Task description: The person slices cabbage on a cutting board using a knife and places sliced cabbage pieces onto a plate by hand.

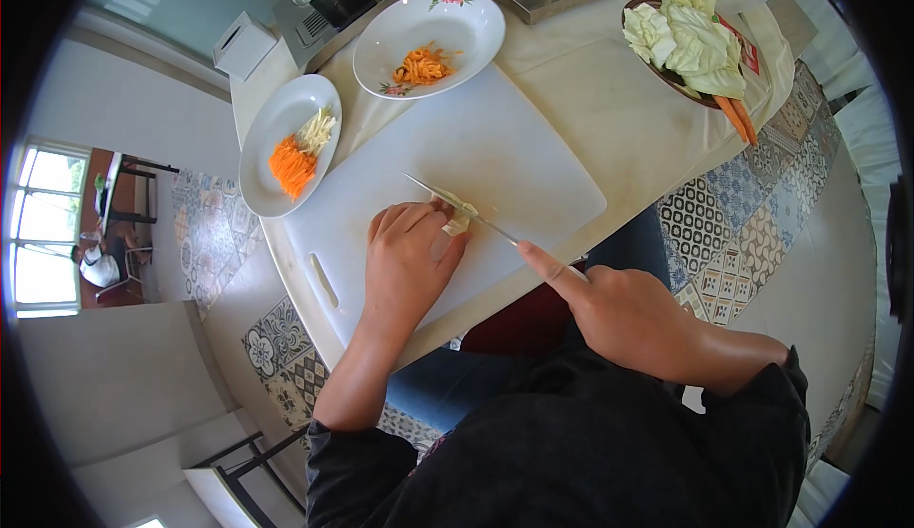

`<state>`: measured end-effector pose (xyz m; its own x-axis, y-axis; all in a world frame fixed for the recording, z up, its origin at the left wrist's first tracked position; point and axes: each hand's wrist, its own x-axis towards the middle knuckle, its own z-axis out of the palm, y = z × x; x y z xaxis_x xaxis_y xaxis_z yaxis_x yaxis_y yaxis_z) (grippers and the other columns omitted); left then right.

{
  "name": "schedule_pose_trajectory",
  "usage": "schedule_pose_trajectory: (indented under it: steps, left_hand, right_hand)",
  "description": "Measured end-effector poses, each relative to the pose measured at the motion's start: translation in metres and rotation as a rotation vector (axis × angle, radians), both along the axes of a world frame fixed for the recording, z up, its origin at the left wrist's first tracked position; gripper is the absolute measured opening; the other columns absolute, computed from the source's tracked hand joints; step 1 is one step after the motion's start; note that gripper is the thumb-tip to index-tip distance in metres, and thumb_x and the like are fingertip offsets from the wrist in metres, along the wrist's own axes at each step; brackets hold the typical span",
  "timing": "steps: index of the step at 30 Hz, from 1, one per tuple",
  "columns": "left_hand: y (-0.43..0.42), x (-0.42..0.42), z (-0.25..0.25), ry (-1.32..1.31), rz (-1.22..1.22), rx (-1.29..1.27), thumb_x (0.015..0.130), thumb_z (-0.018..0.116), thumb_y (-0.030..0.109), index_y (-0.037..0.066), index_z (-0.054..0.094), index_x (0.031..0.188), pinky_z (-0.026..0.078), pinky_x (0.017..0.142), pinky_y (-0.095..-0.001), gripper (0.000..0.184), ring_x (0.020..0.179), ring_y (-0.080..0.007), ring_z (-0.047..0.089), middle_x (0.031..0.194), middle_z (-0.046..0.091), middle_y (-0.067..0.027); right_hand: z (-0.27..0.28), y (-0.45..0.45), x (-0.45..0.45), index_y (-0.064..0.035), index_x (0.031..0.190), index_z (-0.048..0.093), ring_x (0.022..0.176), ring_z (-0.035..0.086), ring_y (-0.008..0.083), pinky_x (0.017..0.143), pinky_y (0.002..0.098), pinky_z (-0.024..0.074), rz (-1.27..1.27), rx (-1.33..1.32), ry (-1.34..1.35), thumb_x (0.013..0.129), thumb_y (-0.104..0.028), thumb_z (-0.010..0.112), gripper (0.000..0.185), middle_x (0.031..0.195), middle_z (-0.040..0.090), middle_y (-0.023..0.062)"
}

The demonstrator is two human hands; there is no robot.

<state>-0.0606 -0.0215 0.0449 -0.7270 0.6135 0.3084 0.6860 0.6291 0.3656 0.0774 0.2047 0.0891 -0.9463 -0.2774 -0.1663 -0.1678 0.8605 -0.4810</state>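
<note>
"Fingers first: what have your two hands got?"

"Your left hand [405, 247] is bent over, its fingertips and thumb pinching a pale piece [459, 222]. Your right hand [633, 314] is closed round a knife [495, 228], index finger stretched along the blade's back; the handle is mostly hidden."

"And how does the piece lie from your fingers?"

"Just beyond your left thumb, toward your right, on the cutting board [514, 138]. Your left hand is nearer. The blade slants across it, tip far and to your left, heel near your right hand. You can't judge the piece's long axis, as blade and fingers cover parts of it."

"Its look?"

"Creamy, small, rather uneven; too covered to name."

"Farther out?"

"Past the board's left edge, your oval plate [255, 161] bears orange shreds [292, 166] beside pale strips [316, 131]. Your flowered plate [381, 40] has more orange strips [422, 66]. Far right, leaves [700, 47] and carrots [735, 119] share a dark-rimmed dish [629, 4]."
</note>
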Motion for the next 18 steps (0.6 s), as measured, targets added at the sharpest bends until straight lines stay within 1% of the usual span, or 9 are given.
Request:
schedule_pose_trajectory:
  steps: [2,5,7,12,15,18]
  left_hand:
    - [0.000,-0.001,-0.001,0.013,-0.005,-0.005,0.074,0.081,0.014,0.006,0.075,0.098,0.048,0.093,-0.0421,0.026,0.101,-0.0293,0.067,0.102,0.073,-0.0079]
    - [0.001,0.000,0.000,0.072,-0.007,-0.030,0.074,0.081,0.014,0.005,0.074,0.095,0.049,0.092,-0.0414,0.025,0.098,-0.0267,0.066,0.097,0.070,-0.0058]
    - [0.002,0.001,0.002,0.078,0.015,-0.049,0.074,0.081,0.015,0.006,0.074,0.095,0.048,0.094,-0.0419,0.024,0.098,-0.0259,0.066,0.097,0.070,-0.0047]
    - [0.003,0.002,0.004,0.084,0.057,-0.071,0.076,0.080,0.020,0.009,0.074,0.096,0.046,0.097,-0.0437,0.024,0.099,-0.0247,0.066,0.098,0.070,-0.0027]
    - [0.002,0.003,0.002,0.084,0.059,-0.053,0.077,0.080,0.021,0.009,0.074,0.096,0.046,0.098,-0.0444,0.024,0.099,-0.0248,0.066,0.098,0.070,-0.0027]
    - [0.001,0.002,0.001,0.074,0.052,-0.044,0.076,0.080,0.021,0.008,0.074,0.096,0.046,0.098,-0.0441,0.024,0.098,-0.0251,0.065,0.098,0.070,-0.0031]
  right_hand:
    - [-0.012,-0.007,-0.011,-0.0119,0.157,0.036,0.052,0.064,0.0329,0.048,0.0433,0.0521,-0.002,-0.022,0.062,0.091,-0.009,0.054,0.069,0.064,0.060,0.0164]
    - [-0.027,-0.017,-0.030,-0.0117,0.155,0.039,0.052,0.063,0.0329,0.048,0.0434,0.0519,0.000,-0.078,0.167,0.092,-0.011,0.054,0.066,0.063,0.060,0.0155]
    - [-0.028,-0.018,-0.032,-0.0115,0.155,0.040,0.051,0.063,0.0326,0.048,0.0434,0.0518,-0.003,-0.089,0.205,0.092,-0.011,0.053,0.064,0.063,0.060,0.0152]
    - [-0.024,-0.015,-0.011,-0.0117,0.156,0.038,0.050,0.062,0.0314,0.047,0.0427,0.0519,-0.034,-0.039,0.180,0.091,-0.009,0.054,0.067,0.063,0.059,0.0148]
    - [-0.016,-0.004,0.008,-0.0130,0.157,0.036,0.049,0.061,0.0311,0.047,0.0420,0.0519,-0.033,-0.009,0.109,0.089,-0.008,0.056,0.071,0.063,0.059,0.0145]
    - [0.000,0.002,0.022,-0.0147,0.158,0.034,0.048,0.061,0.0303,0.046,0.0410,0.0516,-0.036,0.097,0.003,0.089,-0.008,0.057,0.073,0.065,0.059,0.0139]
